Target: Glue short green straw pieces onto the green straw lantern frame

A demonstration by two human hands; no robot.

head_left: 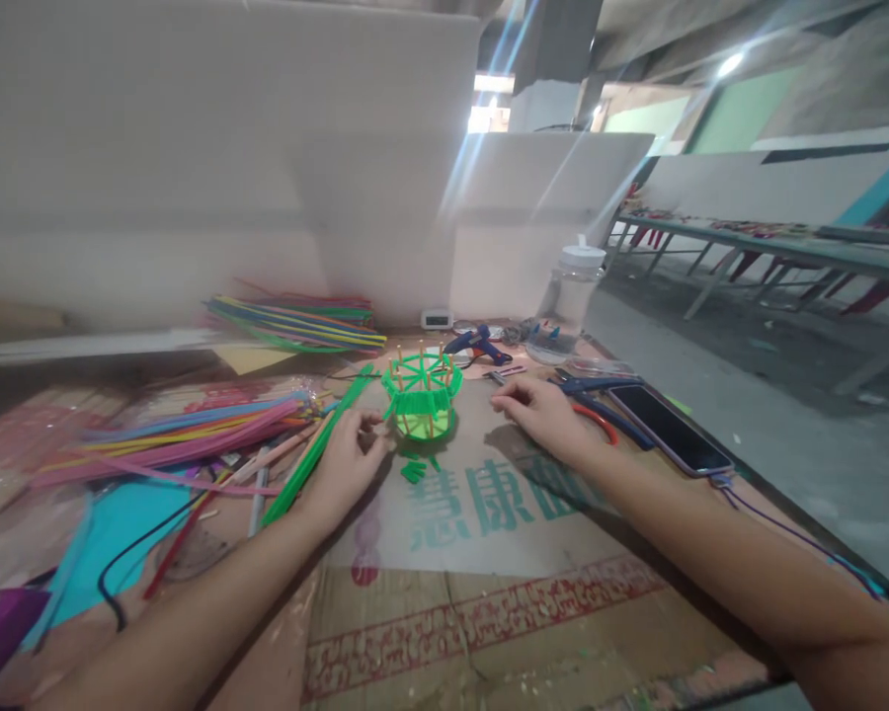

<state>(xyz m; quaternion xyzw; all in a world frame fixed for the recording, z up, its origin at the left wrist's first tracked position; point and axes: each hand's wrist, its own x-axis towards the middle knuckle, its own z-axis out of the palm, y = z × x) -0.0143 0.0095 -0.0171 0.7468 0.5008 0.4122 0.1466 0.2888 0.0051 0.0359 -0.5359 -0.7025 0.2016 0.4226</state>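
Observation:
A small round green structure point(424, 400) stands upright on the work surface between my hands, made of fuzzy green strips around thin wooden sticks. My left hand point(352, 459) is just left of it, fingers curved and thumb apart; whether the fingertips touch the structure I cannot tell. To its right, my right hand point(544, 420) hovers apart from it, thumb and fingertips drawn together; anything pinched there is too small to make out. Short green pieces point(413, 469) lie in front of the structure. A bundle of long green pipe cleaners point(303, 474) lies beside my left hand.
Behind stand a blue glue gun point(479, 344), a small digital display point(437, 319) and a clear bottle point(567, 301). Pliers point(600, 395) and a phone point(671, 428) lie right. Coloured pipe cleaners point(296, 324), a turquoise sheet point(108, 543) and a purple tool point(0, 632) lie left.

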